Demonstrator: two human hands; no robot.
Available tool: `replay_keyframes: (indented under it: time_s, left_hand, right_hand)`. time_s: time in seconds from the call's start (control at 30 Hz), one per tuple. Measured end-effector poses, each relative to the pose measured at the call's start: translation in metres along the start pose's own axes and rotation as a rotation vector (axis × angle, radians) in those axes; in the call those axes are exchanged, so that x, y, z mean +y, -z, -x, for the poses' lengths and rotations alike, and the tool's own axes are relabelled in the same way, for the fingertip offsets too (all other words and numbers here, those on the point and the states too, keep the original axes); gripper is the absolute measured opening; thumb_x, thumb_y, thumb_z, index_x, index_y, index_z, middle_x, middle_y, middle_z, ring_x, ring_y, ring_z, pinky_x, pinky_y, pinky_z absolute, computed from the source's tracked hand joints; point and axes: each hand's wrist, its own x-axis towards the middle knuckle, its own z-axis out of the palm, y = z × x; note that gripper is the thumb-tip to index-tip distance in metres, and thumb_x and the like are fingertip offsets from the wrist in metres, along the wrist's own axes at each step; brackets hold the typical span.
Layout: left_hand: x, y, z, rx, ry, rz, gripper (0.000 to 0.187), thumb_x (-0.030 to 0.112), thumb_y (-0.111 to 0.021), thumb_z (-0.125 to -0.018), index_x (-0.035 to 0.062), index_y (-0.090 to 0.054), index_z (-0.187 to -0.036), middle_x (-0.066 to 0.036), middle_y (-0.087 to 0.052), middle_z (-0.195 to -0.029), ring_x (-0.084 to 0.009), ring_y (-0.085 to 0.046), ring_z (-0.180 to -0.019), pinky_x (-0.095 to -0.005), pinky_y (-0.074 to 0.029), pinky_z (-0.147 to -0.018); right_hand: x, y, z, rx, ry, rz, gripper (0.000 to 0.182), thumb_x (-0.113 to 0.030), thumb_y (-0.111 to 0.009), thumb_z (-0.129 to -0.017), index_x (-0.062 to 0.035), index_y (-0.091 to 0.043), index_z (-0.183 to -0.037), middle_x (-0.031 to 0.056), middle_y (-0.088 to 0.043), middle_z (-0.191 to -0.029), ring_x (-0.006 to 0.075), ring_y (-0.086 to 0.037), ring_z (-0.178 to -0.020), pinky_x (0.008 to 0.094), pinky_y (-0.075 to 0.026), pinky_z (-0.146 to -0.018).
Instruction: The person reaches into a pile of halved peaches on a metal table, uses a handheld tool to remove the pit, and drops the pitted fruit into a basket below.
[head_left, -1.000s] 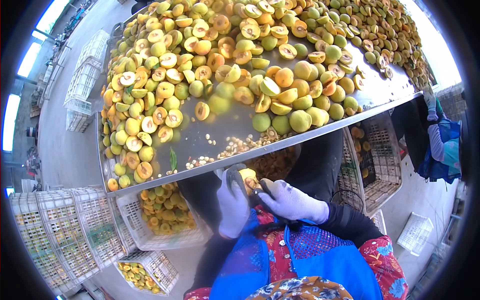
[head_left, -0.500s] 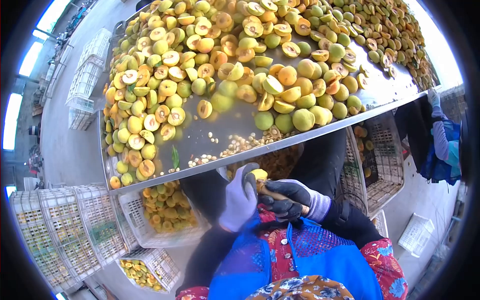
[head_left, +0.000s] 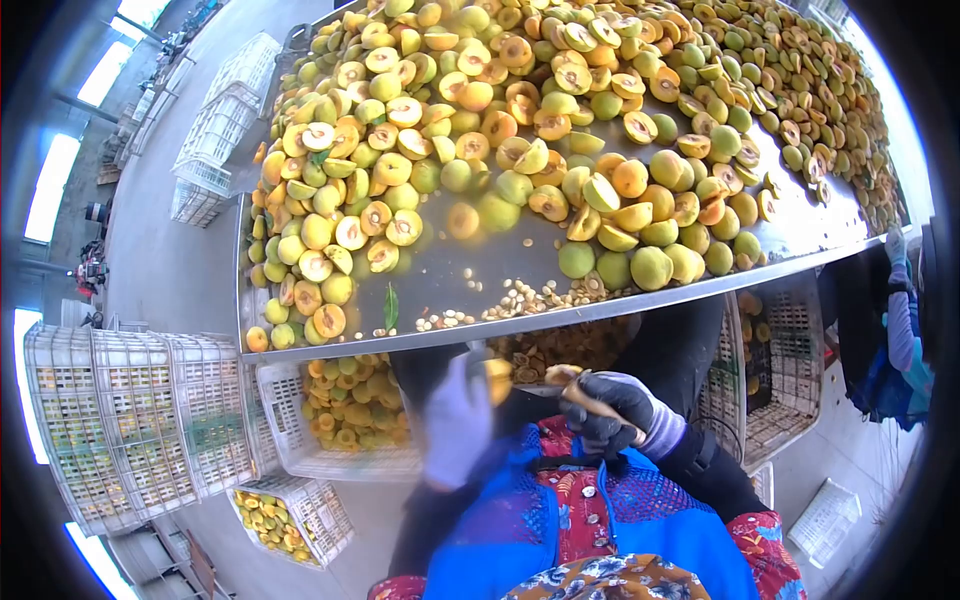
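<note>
My left hand (head_left: 458, 420), in a pale lavender glove and smeared by motion, has a yellow-orange apricot-like fruit half (head_left: 498, 381) at its fingertips. To its right, my right hand (head_left: 612, 412), in a grey-and-black glove, is closed around a wooden-handled tool (head_left: 603, 407). A brownish lump sits at the tool's upper left end; its exact working tip is hard to make out. The two hands are apart, in front of my blue vest and below the metal table's edge (head_left: 520, 322). Beneath them, a container of brownish pits or scraps (head_left: 545, 366) is partly hidden.
Many cut fruit halves (head_left: 400, 170) cover the table, with pale kernels (head_left: 520, 300) and a green leaf (head_left: 390, 307) near its edge. Fruit-filled crates (head_left: 290, 440) and stacked crates (head_left: 140, 420) stand left. Another person's gloved hand (head_left: 895, 245) touches the table at right.
My hands have separated: the left moved away leftward with the fruit half, while the right keeps the tool. The view has shifted, so the table appears further right and slightly lower.
</note>
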Motion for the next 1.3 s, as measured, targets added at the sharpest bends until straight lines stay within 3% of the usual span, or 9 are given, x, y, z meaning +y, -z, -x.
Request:
replay_keyframes:
  time_s: [0.1, 0.17, 0.37, 0.5, 0.7, 0.83, 0.93, 1.0, 1.3]
  left_hand:
    - [-0.009, 0.066, 0.0, 0.018, 0.41, -0.856, 0.031, 0.029, -0.058, -0.096, 0.0094, -0.06, -0.12, -0.019, -0.066, -0.11, -0.0324, -0.068, -0.087, -0.0419, -0.055, -0.076]
    - [-0.082, 0.084, -0.011, 0.581, -0.149, -1.244, 0.038, 0.039, -0.057, -0.095, 0.0054, -0.06, -0.112, -0.021, -0.066, -0.108, -0.0342, -0.068, -0.08, -0.0426, -0.055, -0.066]
    - [-0.097, 0.074, -0.183, 0.141, 0.265, -0.645, 0.052, 0.037, -0.06, -0.092, -0.0031, -0.05, -0.125, -0.033, -0.059, -0.117, -0.0441, -0.057, -0.112, -0.0491, -0.044, -0.098]
    - [-0.106, 0.045, -0.19, 0.191, -0.108, -0.321, 0.075, 0.025, -0.068, -0.085, -0.0098, -0.03, -0.14, -0.034, -0.059, -0.115, -0.0473, -0.057, -0.108, -0.0474, -0.044, -0.098]
    - [-0.003, 0.026, -0.089, -0.211, 0.456, 0.855, 0.038, 0.015, -0.065, -0.089, -0.0007, -0.053, -0.121, -0.01, -0.063, -0.102, -0.0161, -0.063, -0.075, -0.026, -0.054, -0.066]
    - [-0.021, -0.024, -0.044, -0.08, 0.18, 0.744, 0.042, 0.033, -0.058, -0.098, 0.0007, -0.056, -0.124, -0.009, -0.064, -0.104, -0.0157, -0.065, -0.084, -0.0258, -0.054, -0.07]
    - [0.032, -0.013, -0.038, -0.213, 0.408, 0.96, 0.05, 0.044, -0.042, -0.104, -0.0012, -0.062, -0.113, -0.01, -0.065, -0.093, -0.0163, -0.063, -0.08, -0.0301, -0.052, -0.071]
    - [0.031, -0.021, -0.03, -0.104, 0.1, 0.657, 0.054, 0.044, -0.038, -0.105, -0.004, -0.062, -0.11, -0.014, -0.066, -0.097, -0.02, -0.063, -0.084, -0.0329, -0.052, -0.076]
    - [0.037, -0.041, -0.017, 0.088, -0.02, 0.412, 0.031, 0.015, -0.038, -0.103, -0.0038, -0.06, -0.115, -0.022, -0.066, -0.1, -0.0318, -0.067, -0.09, -0.0391, -0.05, -0.078]
  right_hand:
    - [-0.006, 0.033, 0.0, 0.228, 0.057, 0.279, 0.037, -0.04, -0.05, -0.102, -0.0038, -0.058, -0.102, 0.0018, -0.05, -0.063, 0.0097, -0.044, -0.05, 0.0235, -0.036, -0.042]
    - [-0.003, 0.014, -0.003, 0.401, 0.14, 0.519, 0.036, -0.04, -0.051, -0.101, -0.0051, -0.06, -0.098, -0.0001, -0.049, -0.063, 0.0088, -0.043, -0.05, 0.0228, -0.035, -0.043]
    - [0.001, -0.004, -0.007, 0.477, 0.213, 0.75, 0.032, -0.039, -0.053, -0.101, -0.0075, -0.06, -0.097, -0.0015, -0.049, -0.066, 0.0072, -0.045, -0.052, 0.0218, -0.035, -0.047]
    - [0.008, 0.015, -0.009, 0.472, 0.382, 0.852, 0.026, -0.034, -0.054, -0.101, -0.0084, -0.058, -0.102, -0.003, -0.05, -0.069, 0.0056, -0.046, -0.055, 0.0212, -0.035, -0.048]
    - [0.005, -0.025, -0.017, 0.495, 0.721, 1.761, 0.019, -0.019, -0.054, -0.097, -0.0006, -0.049, -0.099, 0.0213, -0.059, -0.07, 0.0408, -0.063, -0.068, 0.0465, -0.046, -0.056]
    - [0.009, -0.043, -0.025, 0.561, 0.656, 1.983, 0.023, -0.017, -0.059, -0.093, 0.0005, -0.047, -0.101, 0.0211, -0.06, -0.069, 0.0427, -0.062, -0.066, 0.0498, -0.046, -0.056]
    - [0.011, -0.038, -0.024, 0.585, 0.673, 2.025, 0.027, -0.019, -0.06, -0.092, 0.0013, -0.047, -0.103, 0.0211, -0.06, -0.068, 0.0424, -0.062, -0.066, 0.0497, -0.047, -0.055]
    - [0.012, -0.036, -0.023, 0.598, 0.637, 2.027, 0.029, -0.02, -0.06, -0.093, 0.0021, -0.047, -0.105, 0.0215, -0.06, -0.069, 0.0427, -0.062, -0.066, 0.05, -0.047, -0.056]
    - [0.005, -0.039, -0.018, 0.357, 0.544, 1.562, 0.025, -0.023, -0.049, -0.1, 0.0008, -0.055, -0.103, 0.0219, -0.058, -0.074, 0.0358, -0.06, -0.067, 0.0414, -0.046, -0.06]
